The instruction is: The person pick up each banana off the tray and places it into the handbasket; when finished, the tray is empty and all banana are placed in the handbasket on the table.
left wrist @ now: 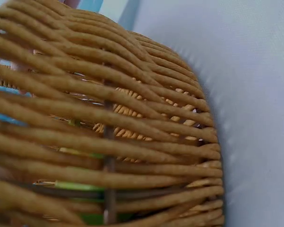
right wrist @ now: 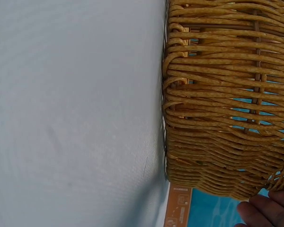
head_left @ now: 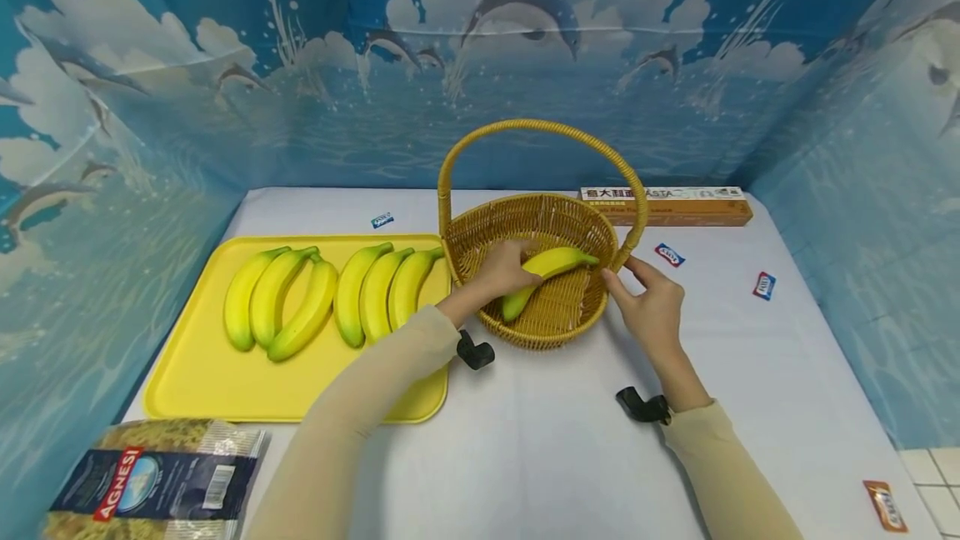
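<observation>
A wicker basket (head_left: 555,319) with a tall hooped handle stands on the white table. Inside it is a yellow banana (head_left: 558,262) with a greenish lower end. My left hand (head_left: 504,271) reaches over the basket's left rim and holds the banana, thumb in front and fingers partly hidden behind. My right hand (head_left: 651,302) grips the basket's right rim near the handle's foot, thumb toward the inside. In the left wrist view the woven wall (left wrist: 109,113) hides most of the hand. Some fingers (right wrist: 270,208) of the right hand show beside the basket in the right wrist view.
Left of the basket lies a yellow tray (head_left: 187,386) with several bananas (head_left: 296,302). A pasta bag (head_left: 150,482) sits at the front left. Behind the basket is a pasta box (head_left: 675,208). Small wrapped sweets (head_left: 670,254) are scattered about; a dolphin-print curtain (head_left: 525,90) encloses the table.
</observation>
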Demonstrator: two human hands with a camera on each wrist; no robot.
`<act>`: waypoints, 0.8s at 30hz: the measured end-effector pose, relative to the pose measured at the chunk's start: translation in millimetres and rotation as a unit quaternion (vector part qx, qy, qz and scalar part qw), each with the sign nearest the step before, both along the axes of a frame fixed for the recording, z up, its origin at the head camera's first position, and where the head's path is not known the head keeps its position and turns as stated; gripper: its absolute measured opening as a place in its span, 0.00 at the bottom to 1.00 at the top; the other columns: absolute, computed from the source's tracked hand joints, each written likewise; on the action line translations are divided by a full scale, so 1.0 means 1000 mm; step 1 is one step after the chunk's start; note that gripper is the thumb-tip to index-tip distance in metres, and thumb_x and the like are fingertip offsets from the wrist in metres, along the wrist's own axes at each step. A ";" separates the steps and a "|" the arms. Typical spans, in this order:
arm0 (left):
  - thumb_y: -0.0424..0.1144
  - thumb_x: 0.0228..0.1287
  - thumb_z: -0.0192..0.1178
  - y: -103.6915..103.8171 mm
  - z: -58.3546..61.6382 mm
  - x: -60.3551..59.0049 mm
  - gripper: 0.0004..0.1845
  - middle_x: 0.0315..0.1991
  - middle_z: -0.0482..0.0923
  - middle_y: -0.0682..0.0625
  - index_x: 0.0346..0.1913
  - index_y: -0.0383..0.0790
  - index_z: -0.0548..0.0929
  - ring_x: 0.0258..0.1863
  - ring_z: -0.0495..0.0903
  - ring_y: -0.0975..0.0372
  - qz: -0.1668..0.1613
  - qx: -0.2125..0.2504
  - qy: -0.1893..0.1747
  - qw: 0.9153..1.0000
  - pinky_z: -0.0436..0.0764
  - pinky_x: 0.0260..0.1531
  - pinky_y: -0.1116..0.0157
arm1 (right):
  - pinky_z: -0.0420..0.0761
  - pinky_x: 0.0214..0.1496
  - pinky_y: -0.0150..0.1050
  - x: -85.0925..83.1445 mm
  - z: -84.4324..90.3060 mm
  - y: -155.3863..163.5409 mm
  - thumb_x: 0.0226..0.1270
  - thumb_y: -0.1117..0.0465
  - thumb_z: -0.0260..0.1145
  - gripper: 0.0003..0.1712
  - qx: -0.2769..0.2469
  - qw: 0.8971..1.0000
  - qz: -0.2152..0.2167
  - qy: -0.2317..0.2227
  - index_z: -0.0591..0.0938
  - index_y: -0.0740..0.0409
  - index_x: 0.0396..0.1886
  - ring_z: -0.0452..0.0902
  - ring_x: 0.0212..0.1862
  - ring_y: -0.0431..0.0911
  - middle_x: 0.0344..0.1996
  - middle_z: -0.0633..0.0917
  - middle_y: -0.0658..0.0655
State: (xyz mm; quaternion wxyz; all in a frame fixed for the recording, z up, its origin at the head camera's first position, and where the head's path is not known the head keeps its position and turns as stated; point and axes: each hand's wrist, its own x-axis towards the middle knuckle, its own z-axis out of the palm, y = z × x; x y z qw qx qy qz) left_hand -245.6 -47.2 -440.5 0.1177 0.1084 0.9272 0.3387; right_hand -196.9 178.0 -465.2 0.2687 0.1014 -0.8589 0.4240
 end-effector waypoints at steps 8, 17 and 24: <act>0.44 0.62 0.67 0.001 -0.002 0.005 0.33 0.63 0.76 0.45 0.69 0.40 0.71 0.51 0.80 0.58 -0.064 -0.015 -0.021 0.998 0.80 0.48 0.64 | 0.78 0.53 0.63 0.001 0.003 -0.001 0.60 0.66 0.72 0.18 -0.004 1.000 0.001 0.005 0.84 0.75 0.47 0.82 0.50 0.67 0.42 0.85 0.73; 0.45 0.63 0.66 0.000 -0.003 0.005 0.32 0.54 0.80 0.45 0.69 0.42 0.72 0.46 0.80 0.59 -0.065 -0.017 -0.021 0.998 0.79 0.41 0.67 | 0.78 0.53 0.63 0.001 0.002 -0.002 0.60 0.66 0.72 0.19 -0.003 1.000 0.000 -0.002 0.84 0.74 0.47 0.82 0.50 0.67 0.43 0.85 0.73; 0.51 0.65 0.63 0.001 0.003 0.011 0.36 0.70 0.67 0.45 0.72 0.42 0.67 0.69 0.67 0.53 -0.053 -0.050 0.003 0.997 0.72 0.64 0.54 | 0.78 0.53 0.63 0.000 0.001 -0.002 0.60 0.65 0.72 0.19 -0.004 1.000 0.002 0.001 0.84 0.74 0.47 0.82 0.50 0.67 0.43 0.85 0.73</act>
